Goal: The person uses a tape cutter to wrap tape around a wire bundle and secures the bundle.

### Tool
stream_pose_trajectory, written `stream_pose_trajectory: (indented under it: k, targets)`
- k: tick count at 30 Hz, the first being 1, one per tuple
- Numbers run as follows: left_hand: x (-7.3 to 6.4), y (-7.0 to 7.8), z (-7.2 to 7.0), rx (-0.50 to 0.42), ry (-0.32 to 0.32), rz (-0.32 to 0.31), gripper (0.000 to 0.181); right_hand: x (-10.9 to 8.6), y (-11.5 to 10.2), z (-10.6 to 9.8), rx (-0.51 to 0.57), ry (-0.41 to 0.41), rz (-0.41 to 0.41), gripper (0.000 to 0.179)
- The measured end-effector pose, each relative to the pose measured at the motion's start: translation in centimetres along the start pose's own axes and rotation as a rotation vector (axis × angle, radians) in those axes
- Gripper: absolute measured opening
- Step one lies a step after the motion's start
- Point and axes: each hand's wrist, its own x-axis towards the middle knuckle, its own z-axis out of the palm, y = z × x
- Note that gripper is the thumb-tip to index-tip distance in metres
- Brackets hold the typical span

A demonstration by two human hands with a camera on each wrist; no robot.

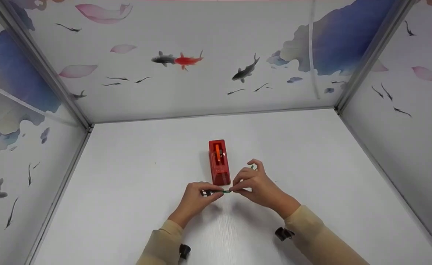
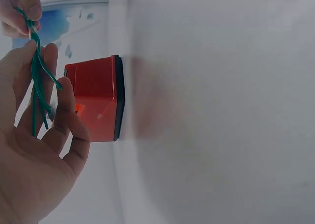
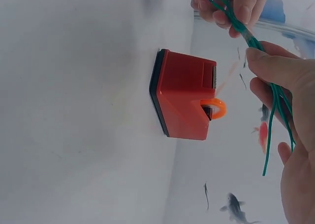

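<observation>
Both hands pinch one bundle of thin green wire-like strands (image 2: 39,71) just in front of a red tape dispenser (image 1: 221,176). My left hand (image 1: 195,197) holds it between thumb and fingers, with loose strand ends hanging over its palm in the left wrist view. Close beside it, my right hand (image 1: 258,186) pinches the other part, and strands trail past its fingers in the right wrist view. A pale wrap, apparently clear tape (image 3: 247,35), circles the bundle between the two hands. The dispenser stands upright, with an orange ring (image 3: 222,108) in its slot. In the head view, fingers cover most of the bundle.
The white tabletop (image 1: 127,165) is bounded by a printed back panel (image 1: 208,84) and side panels with grey metal edges. Black wrist devices (image 1: 284,233) hang at both cuffs.
</observation>
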Motion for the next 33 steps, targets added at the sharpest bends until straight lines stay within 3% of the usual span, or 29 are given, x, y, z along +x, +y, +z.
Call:
stream_pose_trajectory:
  k: [5, 12, 19, 23, 33]
  targets:
    - [0.1, 0.2, 0.0, 0.01, 0.014, -0.017, 0.012, 0.1, -0.1, 0.0, -0.019, -0.004, 0.015, 0.018]
    - [-0.2, 0.6, 0.2, 0.029, 0.079, 0.026, 0.012, 0.5, -0.3, -0.2, -0.117, -0.021, 0.04, 0.018]
    - [-0.6, 0.6, 0.4, 0.066, 0.127, 0.061, 0.011, 1.3, -0.8, -0.8, -0.202, -0.155, 0.12, 0.013]
    - [-0.9, 0.7, 0.4, 0.072, 0.155, 0.078, 0.012, 2.1, -0.9, -1.1, -0.229, -0.223, 0.125, 0.013]
    - [-0.7, 1.2, 0.5, 0.115, 0.2, 0.139, 0.015, 3.0, -0.6, -2.0, -0.171, -0.366, 0.138, 0.01]
